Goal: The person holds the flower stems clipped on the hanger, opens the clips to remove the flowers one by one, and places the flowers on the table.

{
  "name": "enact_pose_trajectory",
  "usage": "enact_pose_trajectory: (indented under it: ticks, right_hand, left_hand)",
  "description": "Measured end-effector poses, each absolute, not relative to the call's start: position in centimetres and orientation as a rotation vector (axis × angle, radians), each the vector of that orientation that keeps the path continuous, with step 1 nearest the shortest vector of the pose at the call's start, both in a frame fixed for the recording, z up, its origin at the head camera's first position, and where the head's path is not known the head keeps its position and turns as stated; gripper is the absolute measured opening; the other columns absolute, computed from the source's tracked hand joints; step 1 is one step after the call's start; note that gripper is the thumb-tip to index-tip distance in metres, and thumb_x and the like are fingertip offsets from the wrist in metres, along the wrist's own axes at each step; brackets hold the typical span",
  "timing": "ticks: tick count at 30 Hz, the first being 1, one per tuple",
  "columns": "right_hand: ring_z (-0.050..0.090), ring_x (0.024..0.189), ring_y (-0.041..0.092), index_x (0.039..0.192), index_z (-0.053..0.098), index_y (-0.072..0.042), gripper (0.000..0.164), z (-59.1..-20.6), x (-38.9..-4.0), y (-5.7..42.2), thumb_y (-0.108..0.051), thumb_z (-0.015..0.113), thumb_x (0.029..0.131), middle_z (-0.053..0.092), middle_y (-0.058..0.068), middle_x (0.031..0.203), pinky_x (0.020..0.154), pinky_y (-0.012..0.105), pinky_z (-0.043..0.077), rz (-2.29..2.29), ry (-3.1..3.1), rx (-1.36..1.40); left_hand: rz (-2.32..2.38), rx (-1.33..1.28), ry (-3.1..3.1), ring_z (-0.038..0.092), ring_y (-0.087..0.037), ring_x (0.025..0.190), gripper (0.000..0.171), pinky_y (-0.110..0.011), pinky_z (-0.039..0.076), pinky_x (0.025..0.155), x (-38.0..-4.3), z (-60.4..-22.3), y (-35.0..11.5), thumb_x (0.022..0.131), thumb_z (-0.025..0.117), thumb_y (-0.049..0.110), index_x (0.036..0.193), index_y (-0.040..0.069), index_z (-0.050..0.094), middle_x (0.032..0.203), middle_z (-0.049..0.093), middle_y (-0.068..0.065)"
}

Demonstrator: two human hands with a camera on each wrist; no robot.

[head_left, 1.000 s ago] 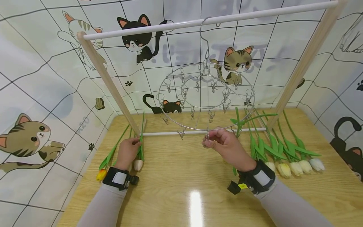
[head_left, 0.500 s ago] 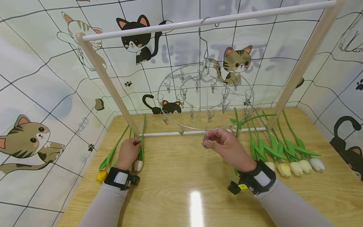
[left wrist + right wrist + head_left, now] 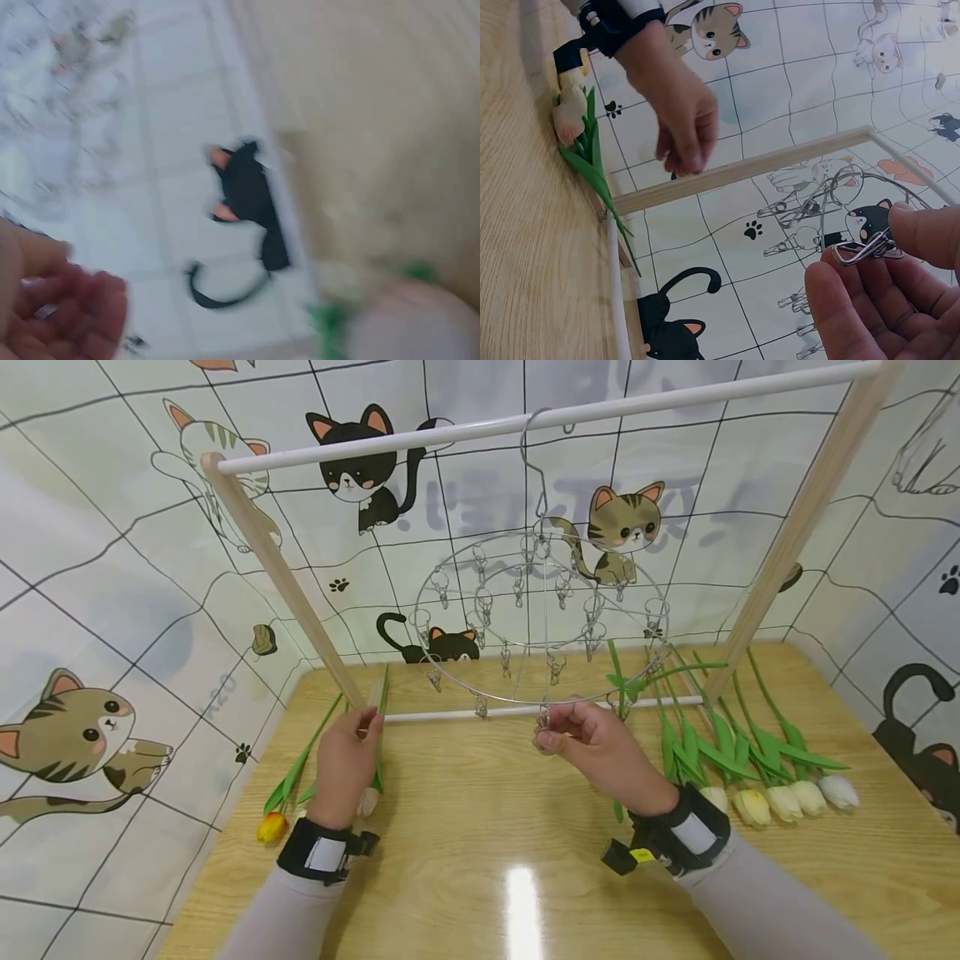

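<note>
My right hand (image 3: pixel 600 753) pinches a metal clip (image 3: pixel 543 720) at the front of the round wire hanger (image 3: pixel 517 700). The right wrist view shows this clip (image 3: pixel 862 251) between thumb and fingers. Over the left side of the table, my left hand (image 3: pixel 347 764) is raised with loosely curled fingers and holds nothing visible. A pale tulip (image 3: pixel 367 803) lies beneath it, partly covered; in the left wrist view its blurred bud (image 3: pixel 412 330) shows below. Right of the right hand, a green stem with leaves (image 3: pixel 634 689) overlaps the hanger's edge.
The hanger hooks over the white top bar (image 3: pixel 450 433) of a frame with wooden posts (image 3: pixel 285 585). An orange tulip (image 3: pixel 272 827) lies at the left. Several pale tulips (image 3: pixel 783 804) lie in a row at the right on the wooden table (image 3: pixel 450 860).
The left hand has come up off the pale tulip's stem and tilted slightly right. The right hand keeps its pinch on the clip. The head view has shifted a little.
</note>
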State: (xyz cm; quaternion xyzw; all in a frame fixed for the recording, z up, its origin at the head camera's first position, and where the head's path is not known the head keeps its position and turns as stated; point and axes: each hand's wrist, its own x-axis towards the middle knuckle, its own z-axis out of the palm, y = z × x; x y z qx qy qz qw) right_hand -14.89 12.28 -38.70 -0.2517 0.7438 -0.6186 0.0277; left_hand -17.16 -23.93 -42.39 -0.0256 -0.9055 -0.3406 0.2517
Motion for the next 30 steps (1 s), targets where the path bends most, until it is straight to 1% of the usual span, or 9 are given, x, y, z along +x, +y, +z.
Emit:
enact_pose_trajectory:
  ticks: [4, 9, 11, 13, 16, 18, 23, 26, 30]
  right_hand:
    - [0.072, 0.098, 0.019, 0.118, 0.062, 0.0, 0.02, -38.7, -14.9, 12.2, -0.014, 0.066, 0.103, 0.068, 0.016, 0.113, 0.088, 0.03, 0.062, -1.912, 2.291, -0.784]
    - [0.072, 0.098, 0.017, 0.119, 0.061, 0.001, 0.021, -38.8, -15.0, 12.1, -0.013, 0.066, 0.103, 0.068, 0.016, 0.113, 0.088, 0.031, 0.062, -1.92, 2.287, -0.78]
    - [0.072, 0.097, 0.017, 0.118, 0.061, 0.001, 0.021, -38.8, -15.0, 12.1, -0.013, 0.066, 0.103, 0.068, 0.017, 0.113, 0.088, 0.033, 0.063, -1.923, 2.287, -0.778]
    - [0.073, 0.097, 0.018, 0.118, 0.061, 0.001, 0.021, -38.9, -15.0, 12.1, -0.013, 0.066, 0.103, 0.068, 0.017, 0.112, 0.087, 0.033, 0.063, -1.924, 2.289, -0.777]
    - [0.073, 0.097, 0.021, 0.117, 0.061, 0.001, 0.021, -38.9, -15.0, 12.0, -0.013, 0.066, 0.103, 0.069, 0.018, 0.111, 0.087, 0.031, 0.063, -1.925, 2.293, -0.774]
    - [0.073, 0.098, 0.022, 0.117, 0.061, 0.0, 0.021, -39.0, -15.0, 12.0, -0.014, 0.067, 0.103, 0.069, 0.017, 0.111, 0.087, 0.03, 0.063, -1.926, 2.29, -0.771]
    - [0.073, 0.098, 0.021, 0.117, 0.061, 0.001, 0.021, -39.0, -15.0, 11.9, -0.013, 0.067, 0.103, 0.068, 0.018, 0.112, 0.088, 0.034, 0.063, -1.934, 2.275, -0.771]
    - [0.073, 0.099, 0.02, 0.117, 0.061, 0.002, 0.021, -39.0, -14.9, 11.9, -0.012, 0.066, 0.103, 0.068, 0.019, 0.112, 0.088, 0.035, 0.063, -1.938, 2.27, -0.781]
    - [0.073, 0.099, 0.017, 0.118, 0.061, 0.002, 0.021, -39.0, -14.9, 11.9, -0.011, 0.066, 0.103, 0.066, 0.023, 0.114, 0.088, 0.032, 0.063, -1.94, 2.266, -0.807]
  left_hand:
    - [-0.799, -0.399, -2.167, 0.071, -0.031, 0.092, 0.021, -0.045, 0.06, 0.076, -15.7, -40.0, -20.8, 0.1, 0.07, 0.01, 0.117, -0.001, 0.073, 0.104, 0.075, -0.017]
    - [-0.645, -0.711, -1.897, 0.069, -0.032, 0.097, 0.023, -0.042, 0.059, 0.082, -14.1, -37.3, -16.9, 0.103, 0.067, 0.017, 0.114, -0.002, 0.073, 0.105, 0.072, -0.017]
    - [-0.579, -0.794, -1.864, 0.069, -0.031, 0.096, 0.024, -0.04, 0.06, 0.079, -13.7, -36.5, -15.6, 0.104, 0.065, 0.02, 0.113, -0.001, 0.074, 0.106, 0.071, -0.016]
    - [-0.515, -0.853, -1.866, 0.07, -0.029, 0.096, 0.022, -0.037, 0.061, 0.08, -13.5, -36.0, -14.5, 0.103, 0.067, 0.019, 0.112, 0.001, 0.074, 0.107, 0.071, -0.014]
    - [-0.398, -0.892, -1.888, 0.069, -0.026, 0.099, 0.019, -0.034, 0.06, 0.083, -13.5, -35.6, -13.0, 0.098, 0.074, 0.015, 0.112, 0.003, 0.074, 0.109, 0.071, -0.01]
    - [-0.326, -0.906, -1.888, 0.069, -0.025, 0.101, 0.02, -0.033, 0.06, 0.089, -13.7, -35.4, -12.2, 0.094, 0.077, 0.011, 0.113, 0.004, 0.074, 0.109, 0.072, -0.008]
    - [-0.135, -0.932, -1.86, 0.068, -0.022, 0.105, 0.025, -0.03, 0.058, 0.095, -14.1, -35.4, -10.6, 0.092, 0.077, 0.002, 0.117, 0.006, 0.072, 0.112, 0.073, -0.007]
    - [-0.068, -0.933, -1.86, 0.067, -0.022, 0.106, 0.028, -0.031, 0.058, 0.095, -14.2, -35.4, -10.1, 0.091, 0.076, -0.001, 0.118, 0.006, 0.072, 0.113, 0.072, -0.007]
    - [-0.032, -0.923, -1.865, 0.066, -0.022, 0.106, 0.025, -0.03, 0.058, 0.093, -14.3, -35.4, -9.7, 0.092, 0.075, 0.0, 0.117, 0.005, 0.074, 0.111, 0.071, -0.006]
